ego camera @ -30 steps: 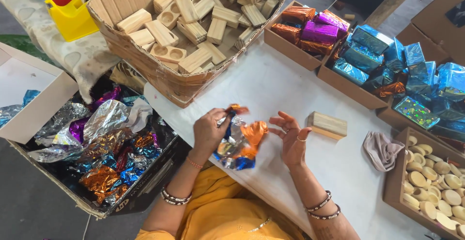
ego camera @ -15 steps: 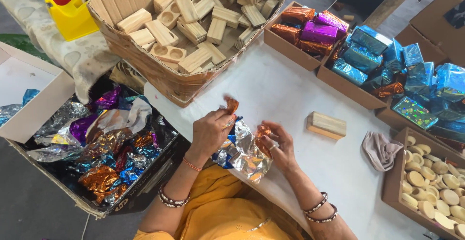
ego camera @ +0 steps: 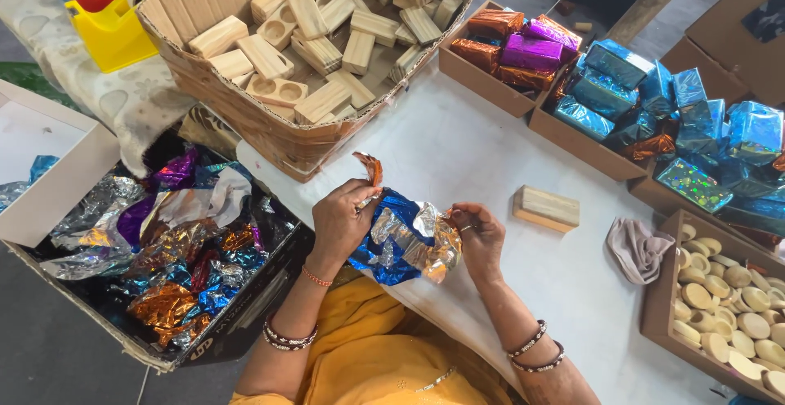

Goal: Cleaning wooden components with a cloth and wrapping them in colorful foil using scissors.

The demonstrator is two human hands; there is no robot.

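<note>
My left hand (ego camera: pixel 342 219) and my right hand (ego camera: pixel 481 237) both grip a crumpled sheet of shiny foil wrap (ego camera: pixel 405 241), blue, silver and orange, held just above the near edge of the white table (ego camera: pixel 458 152). An orange corner of the foil sticks up above my left fingers. A bare wooden block (ego camera: pixel 545 208) lies on the table a little to the right of my right hand.
A large cardboard box of wooden blocks (ego camera: pixel 327 37) stands at the back. A box of crumpled foil sheets (ego camera: pixel 163 250) sits lower left. Trays of foil-wrapped blocks (ego camera: pixel 654 102) line the right, with a grey cloth (ego camera: pixel 638 250) and a box of round wooden pieces (ego camera: pixel 728 307).
My right hand has closed onto the foil and both hands have drawn the sheet lower and wider between them.
</note>
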